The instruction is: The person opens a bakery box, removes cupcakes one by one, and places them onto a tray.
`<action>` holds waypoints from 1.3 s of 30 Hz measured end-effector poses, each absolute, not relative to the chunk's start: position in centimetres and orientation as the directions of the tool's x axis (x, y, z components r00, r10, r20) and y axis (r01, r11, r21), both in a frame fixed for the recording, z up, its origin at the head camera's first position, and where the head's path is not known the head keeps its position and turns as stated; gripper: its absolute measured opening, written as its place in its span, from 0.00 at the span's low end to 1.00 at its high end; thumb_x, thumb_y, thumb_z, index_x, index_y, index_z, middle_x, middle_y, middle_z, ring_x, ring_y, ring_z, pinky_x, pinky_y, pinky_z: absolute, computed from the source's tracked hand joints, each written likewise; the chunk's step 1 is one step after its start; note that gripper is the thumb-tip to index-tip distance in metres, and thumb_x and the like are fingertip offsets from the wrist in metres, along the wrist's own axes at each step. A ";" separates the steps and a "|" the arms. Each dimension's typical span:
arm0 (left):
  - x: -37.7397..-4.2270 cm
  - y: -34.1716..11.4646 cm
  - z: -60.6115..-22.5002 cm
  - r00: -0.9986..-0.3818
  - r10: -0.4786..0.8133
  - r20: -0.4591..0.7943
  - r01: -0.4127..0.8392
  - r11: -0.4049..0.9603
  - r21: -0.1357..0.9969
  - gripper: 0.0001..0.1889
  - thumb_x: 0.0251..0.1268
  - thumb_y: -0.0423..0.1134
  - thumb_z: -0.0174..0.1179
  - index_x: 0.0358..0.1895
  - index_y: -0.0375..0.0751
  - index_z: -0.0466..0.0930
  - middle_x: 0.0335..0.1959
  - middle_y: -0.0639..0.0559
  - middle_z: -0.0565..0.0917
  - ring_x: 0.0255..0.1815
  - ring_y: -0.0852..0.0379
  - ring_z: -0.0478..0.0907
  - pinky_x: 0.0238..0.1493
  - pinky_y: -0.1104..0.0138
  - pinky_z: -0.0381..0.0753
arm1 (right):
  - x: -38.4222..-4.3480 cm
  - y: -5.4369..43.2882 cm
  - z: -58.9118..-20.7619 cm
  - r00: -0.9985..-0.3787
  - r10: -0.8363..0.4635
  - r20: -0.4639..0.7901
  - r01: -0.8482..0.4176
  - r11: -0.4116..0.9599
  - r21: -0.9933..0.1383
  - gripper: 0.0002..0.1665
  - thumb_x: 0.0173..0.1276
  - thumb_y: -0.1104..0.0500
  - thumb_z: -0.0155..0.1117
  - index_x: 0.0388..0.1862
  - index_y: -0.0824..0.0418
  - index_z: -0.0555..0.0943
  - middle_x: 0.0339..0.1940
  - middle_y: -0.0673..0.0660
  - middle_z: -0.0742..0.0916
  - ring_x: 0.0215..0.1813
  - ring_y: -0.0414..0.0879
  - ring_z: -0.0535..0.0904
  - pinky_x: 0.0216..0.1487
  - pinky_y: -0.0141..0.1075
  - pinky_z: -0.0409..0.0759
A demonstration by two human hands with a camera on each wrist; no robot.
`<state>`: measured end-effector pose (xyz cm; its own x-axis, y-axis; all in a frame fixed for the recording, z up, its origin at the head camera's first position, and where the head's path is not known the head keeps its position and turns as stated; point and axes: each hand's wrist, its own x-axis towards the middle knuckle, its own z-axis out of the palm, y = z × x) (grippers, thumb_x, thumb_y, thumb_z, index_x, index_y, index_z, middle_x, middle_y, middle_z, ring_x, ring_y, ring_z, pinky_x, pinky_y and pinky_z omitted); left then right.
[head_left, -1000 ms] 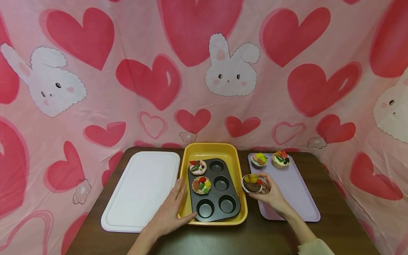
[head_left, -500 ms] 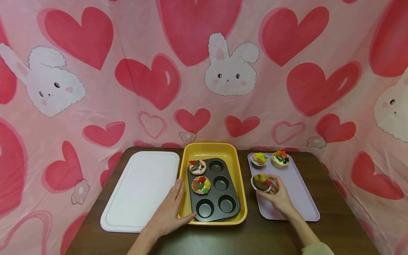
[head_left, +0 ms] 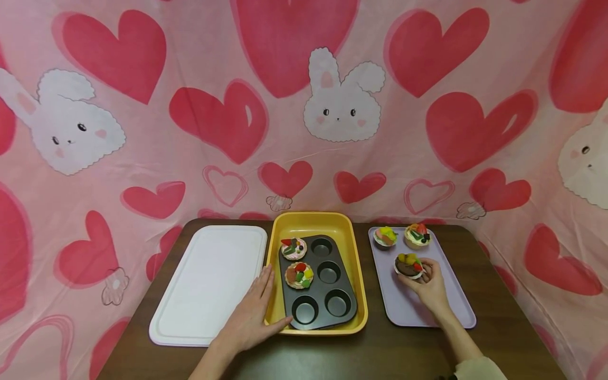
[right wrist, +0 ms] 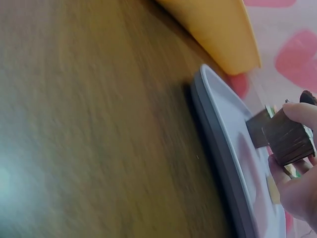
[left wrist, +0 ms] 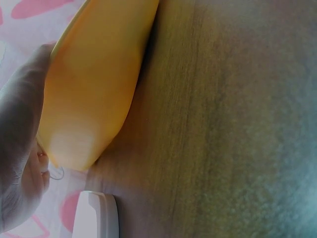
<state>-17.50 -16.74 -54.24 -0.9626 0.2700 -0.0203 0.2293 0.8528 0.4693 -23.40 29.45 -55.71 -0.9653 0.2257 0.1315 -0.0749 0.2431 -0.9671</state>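
Note:
My right hand [head_left: 431, 287] pinches a chocolate cupcake [head_left: 407, 266] with yellow and red fruit on top, over the lilac tray [head_left: 446, 309]. In the right wrist view the brown ridged cup [right wrist: 286, 139] sits between thumb and fingers, above the tray surface. My left hand [head_left: 252, 314] lies with straight fingers along the left front corner of the yellow bin [head_left: 363, 311], its thumb over the front rim. Inside the bin is a dark muffin pan [head_left: 343, 279]. Two fruit tarts, one pink-topped [head_left: 294, 249] and one larger [head_left: 299, 275], occupy its left cups.
Two more fruit-topped cakes, one in a dark cup [head_left: 385, 237] and one in a pale cup [head_left: 417, 236], stand at the tray's far end. A white board [head_left: 209, 285] lies left of the bin. A pink heart-print cloth [head_left: 294, 148] hangs behind the table.
My right hand has carried the chocolate cupcake rightward, from beside the bin's right edge to over the lilac tray. My left hand has stayed at the bin.

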 end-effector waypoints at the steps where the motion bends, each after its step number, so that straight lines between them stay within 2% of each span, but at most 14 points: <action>1: -17.5 -16.7 -54.2 -0.963 0.269 -0.022 0.228 0.853 0.469 0.65 0.61 0.80 0.63 0.92 0.47 0.47 0.95 0.53 0.43 0.95 0.44 0.50 0.89 0.42 0.63 | -23.6 29.7 -55.7 -0.964 0.234 0.131 -0.070 0.249 -0.966 0.46 0.60 0.80 0.77 0.71 0.78 0.60 0.44 0.20 0.80 0.47 0.16 0.79 0.48 0.13 0.80; 9: -17.5 -16.7 -54.3 -0.962 0.274 -0.017 0.233 0.847 0.478 0.65 0.61 0.81 0.62 0.92 0.48 0.46 0.95 0.54 0.43 0.95 0.45 0.49 0.89 0.42 0.63 | -24.9 31.8 -55.7 -0.952 0.297 0.078 0.003 0.262 -0.965 0.45 0.62 0.78 0.77 0.71 0.74 0.60 0.44 0.25 0.78 0.46 0.16 0.77 0.48 0.12 0.78; 12: -17.5 -16.7 -54.4 -0.961 0.276 -0.008 0.240 0.848 0.473 0.65 0.61 0.81 0.61 0.92 0.48 0.46 0.95 0.54 0.42 0.95 0.45 0.48 0.89 0.42 0.63 | -25.2 32.3 -55.8 -0.947 0.318 0.056 0.035 0.274 -0.961 0.47 0.63 0.77 0.77 0.73 0.74 0.59 0.49 0.33 0.78 0.46 0.16 0.76 0.49 0.12 0.78; 19: -17.5 -16.7 -54.4 -0.956 0.294 0.020 0.270 0.845 0.461 0.64 0.63 0.79 0.63 0.92 0.44 0.47 0.95 0.49 0.44 0.95 0.44 0.50 0.89 0.44 0.62 | -25.3 33.0 -56.4 -0.936 0.340 0.089 0.043 0.364 -0.930 0.48 0.63 0.76 0.77 0.74 0.78 0.58 0.62 0.63 0.79 0.43 0.14 0.72 0.45 0.10 0.75; 26: -17.4 -16.8 -54.4 -0.957 0.290 0.011 0.262 0.848 0.461 0.64 0.63 0.79 0.62 0.92 0.43 0.47 0.95 0.49 0.44 0.95 0.44 0.49 0.89 0.44 0.62 | -25.4 33.1 -56.8 -0.932 0.349 0.095 0.050 0.384 -0.922 0.49 0.64 0.75 0.77 0.75 0.78 0.57 0.69 0.75 0.77 0.44 0.11 0.68 0.46 0.07 0.70; 28: -17.3 -16.8 -54.4 -0.957 0.289 0.009 0.260 0.848 0.462 0.65 0.63 0.79 0.62 0.92 0.44 0.47 0.95 0.49 0.44 0.95 0.44 0.49 0.89 0.44 0.62 | -25.4 33.2 -56.7 -0.931 0.353 0.087 0.068 0.403 -0.913 0.49 0.65 0.74 0.78 0.76 0.77 0.57 0.71 0.77 0.78 0.47 0.15 0.70 0.48 0.07 0.69; 29: -17.3 -16.8 -54.4 -0.958 0.288 0.009 0.259 0.848 0.462 0.65 0.63 0.80 0.62 0.92 0.44 0.47 0.95 0.49 0.44 0.95 0.44 0.49 0.89 0.44 0.62 | -25.4 33.2 -56.7 -0.931 0.357 0.083 0.080 0.419 -0.905 0.49 0.66 0.72 0.78 0.76 0.76 0.58 0.72 0.77 0.78 0.51 0.20 0.75 0.51 0.07 0.69; 30: -17.4 -16.8 -54.4 -0.958 0.287 0.010 0.259 0.848 0.463 0.65 0.63 0.80 0.62 0.92 0.44 0.47 0.95 0.49 0.44 0.95 0.44 0.50 0.89 0.44 0.62 | -25.4 33.3 -56.7 -0.930 0.359 0.076 0.093 0.432 -0.897 0.48 0.67 0.71 0.78 0.77 0.75 0.58 0.73 0.76 0.77 0.57 0.27 0.79 0.57 0.10 0.70; 32: -17.3 -16.7 -54.4 -0.958 0.287 0.012 0.260 0.848 0.463 0.65 0.63 0.80 0.61 0.92 0.44 0.47 0.95 0.49 0.44 0.95 0.43 0.50 0.89 0.44 0.62 | -25.4 33.4 -56.6 -0.930 0.360 0.073 0.108 0.458 -0.882 0.48 0.68 0.68 0.78 0.78 0.74 0.58 0.76 0.77 0.75 0.71 0.48 0.80 0.74 0.23 0.75; 34: -17.3 -16.7 -54.4 -0.958 0.287 0.013 0.260 0.847 0.463 0.65 0.63 0.80 0.62 0.92 0.44 0.47 0.95 0.50 0.44 0.95 0.43 0.50 0.89 0.43 0.63 | -25.3 33.6 -56.5 -0.931 0.357 0.072 0.118 0.483 -0.868 0.48 0.69 0.66 0.78 0.78 0.75 0.59 0.78 0.79 0.73 0.82 0.68 0.71 0.86 0.42 0.71; 36: -17.3 -16.7 -54.4 -0.958 0.285 0.015 0.259 0.846 0.465 0.64 0.63 0.79 0.62 0.92 0.44 0.47 0.95 0.50 0.44 0.95 0.43 0.50 0.89 0.43 0.63 | -25.2 33.8 -56.4 -0.934 0.349 0.074 0.119 0.499 -0.858 0.49 0.70 0.65 0.77 0.79 0.76 0.59 0.78 0.81 0.71 0.84 0.75 0.65 0.88 0.61 0.64; 37: -17.3 -16.7 -54.4 -0.958 0.285 0.017 0.260 0.845 0.466 0.64 0.63 0.79 0.62 0.92 0.44 0.47 0.95 0.50 0.44 0.95 0.43 0.50 0.89 0.43 0.63 | -25.2 33.9 -56.4 -0.935 0.346 0.076 0.118 0.507 -0.854 0.49 0.70 0.64 0.77 0.79 0.77 0.59 0.78 0.82 0.71 0.84 0.76 0.65 0.87 0.66 0.62; 39: -17.3 -16.7 -54.4 -0.959 0.284 0.017 0.259 0.846 0.466 0.64 0.62 0.79 0.63 0.92 0.44 0.47 0.95 0.50 0.44 0.95 0.44 0.50 0.89 0.43 0.63 | -25.2 34.1 -56.3 -0.938 0.339 0.074 0.122 0.521 -0.845 0.49 0.70 0.64 0.77 0.79 0.78 0.59 0.77 0.82 0.71 0.82 0.76 0.65 0.85 0.67 0.63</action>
<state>-17.30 -16.71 -54.44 -0.9587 0.2840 0.0168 0.2587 0.8458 0.4665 -25.22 34.08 -56.35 -0.9377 0.3395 0.0737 0.1221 0.5209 -0.8449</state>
